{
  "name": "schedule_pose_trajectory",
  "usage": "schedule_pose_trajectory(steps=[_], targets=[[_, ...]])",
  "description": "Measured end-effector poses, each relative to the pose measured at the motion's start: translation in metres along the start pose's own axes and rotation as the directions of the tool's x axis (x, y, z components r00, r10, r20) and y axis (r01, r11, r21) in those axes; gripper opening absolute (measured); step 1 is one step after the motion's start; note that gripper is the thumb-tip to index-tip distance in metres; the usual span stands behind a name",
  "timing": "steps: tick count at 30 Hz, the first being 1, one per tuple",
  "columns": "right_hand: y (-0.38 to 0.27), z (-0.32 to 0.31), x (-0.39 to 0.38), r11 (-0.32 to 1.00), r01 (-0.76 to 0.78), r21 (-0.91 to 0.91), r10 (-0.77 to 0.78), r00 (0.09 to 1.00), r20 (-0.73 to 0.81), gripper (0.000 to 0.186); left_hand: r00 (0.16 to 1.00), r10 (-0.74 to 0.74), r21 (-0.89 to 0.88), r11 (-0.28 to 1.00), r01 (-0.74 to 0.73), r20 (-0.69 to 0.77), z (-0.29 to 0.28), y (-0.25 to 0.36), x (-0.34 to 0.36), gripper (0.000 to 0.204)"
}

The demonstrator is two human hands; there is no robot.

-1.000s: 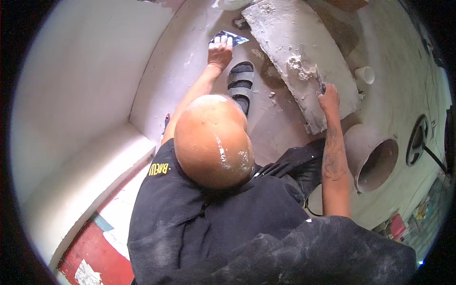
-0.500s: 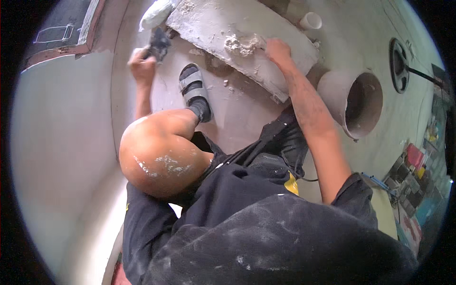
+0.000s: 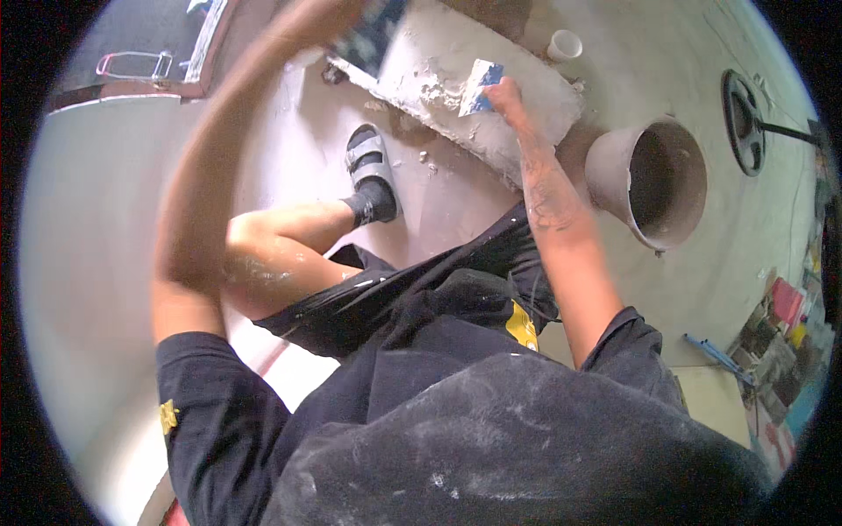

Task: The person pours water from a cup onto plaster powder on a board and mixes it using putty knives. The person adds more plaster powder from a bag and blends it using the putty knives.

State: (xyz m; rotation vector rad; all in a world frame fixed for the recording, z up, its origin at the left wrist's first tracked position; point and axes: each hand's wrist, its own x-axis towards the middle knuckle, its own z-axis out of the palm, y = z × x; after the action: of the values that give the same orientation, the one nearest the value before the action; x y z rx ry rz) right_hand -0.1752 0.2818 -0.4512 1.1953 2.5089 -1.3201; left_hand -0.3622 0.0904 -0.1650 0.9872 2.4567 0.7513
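Blue-and-white scraper [image 3: 482, 87]: directly off the fingers of the right hand [image 3: 507, 100], on that hand's left, above the pale, smeared board [image 3: 535, 92]. Right hand closed round the scraper's near end, thumb side toward the blade. Blade's broad edge runs roughly away from the body, the far end leaning a little right, so its flat lies crosswise between hand and paste.

Mound of pale paste [image 3: 436, 85]: left of the right hand, beyond the blade, just beside its edge or touching it; contact hard to judge from overhead. Board's long axis goes slantwise, far-left end to near-right end, passing under the right hand, which sits toward the near-right half.

Wide dark blade [image 3: 379, 37]: well left of the right hand and farther out, over the board's far-left end, blurred. Left hand [image 3: 345, 7] close by it, cut by the top edge; whether it grasps that blade, cannot tell. Right hand is the nearer of the two to the mound.

Farther round: white cup [image 3: 565, 46] right of the right hand and slightly beyond. Bucket [image 3: 605, 167] on its side, to the right and nearer the body, beside the right forearm. Sandalled foot [image 3: 368, 162] left of the right hand, nearer the body, on the floor short of the board.
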Motion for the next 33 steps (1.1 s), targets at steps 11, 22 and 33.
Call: schedule_pose_trajectory(steps=[11, 22, 33], targets=[[-0.031, -0.013, -0.030, 0.993, 0.115, 0.024, -0.112, 0.989, -0.094, 0.036, 0.993, 0.035, 0.162, 0.987, -0.017, -0.110, 0.199, -0.024, -0.002, 0.018], [-0.048, -0.013, -0.049, 0.983, 0.166, -0.074, -0.170, 0.985, -0.038, 0.029, 0.971, -0.117, 0.018, 0.992, 0.124, -0.209, 0.245, -0.030, 0.006, 0.024], [0.027, -0.073, -0.056, 0.999, 0.003, 0.040, 0.005, 0.977, -0.211, 0.033, 0.806, -0.390, -0.233, 0.920, 0.316, -0.445, 0.230, -0.034, 0.004, 0.013]])
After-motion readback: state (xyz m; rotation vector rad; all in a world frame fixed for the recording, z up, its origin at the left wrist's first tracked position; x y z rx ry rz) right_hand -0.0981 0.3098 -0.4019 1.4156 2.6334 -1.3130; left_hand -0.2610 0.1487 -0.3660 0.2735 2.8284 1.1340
